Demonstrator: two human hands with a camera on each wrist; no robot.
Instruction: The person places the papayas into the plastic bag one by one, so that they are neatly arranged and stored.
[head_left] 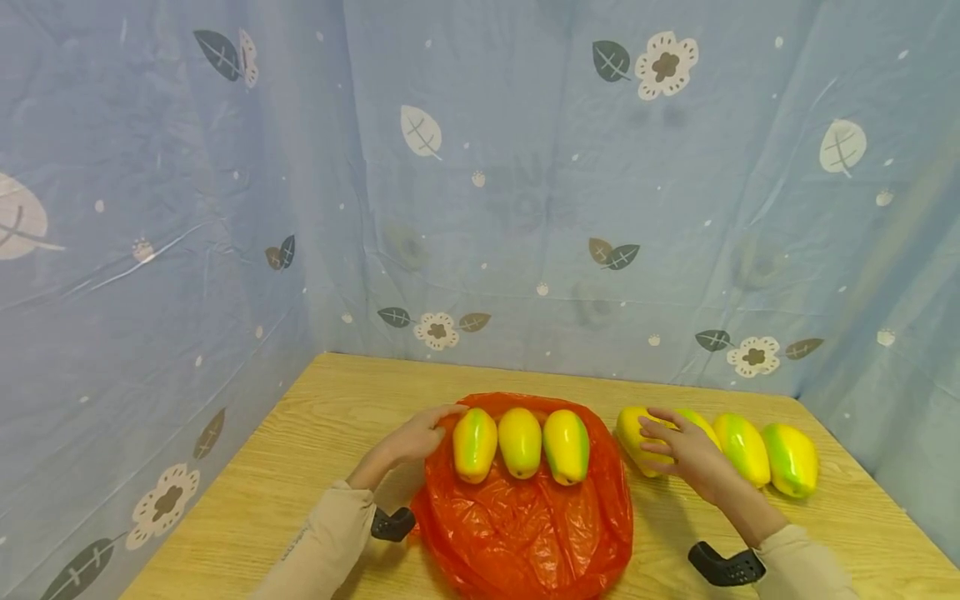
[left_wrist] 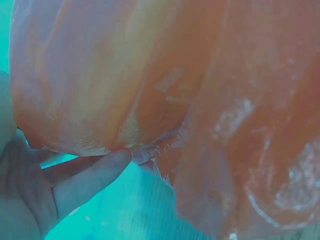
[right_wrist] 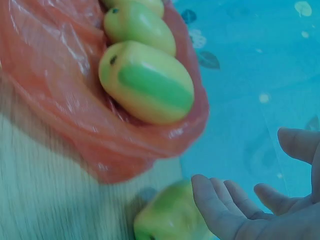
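A red plastic bag (head_left: 525, 533) lies spread on the table, its edge rolled up. Three yellow-green fruits, which look like papayas, sit side by side in its far part; the middle fruit (head_left: 520, 442) is one of them. At the bag's far left edge, my left hand (head_left: 411, 437) pinches the rim. Thumb and fingers show on the film (left_wrist: 95, 115) in the left wrist view. My right hand (head_left: 692, 457) hovers over the nearest fruit (head_left: 637, 433) right of the bag, fingers spread and holding nothing. In the right wrist view a gap shows between thumb and fingers.
Beyond the right hand, more such fruits stand in a row, ending with the rightmost fruit (head_left: 791, 460). The wooden table (head_left: 330, 417) meets a blue patterned curtain (head_left: 525, 208) at the back and sides. Black straps (head_left: 723, 567) are on the wrists.
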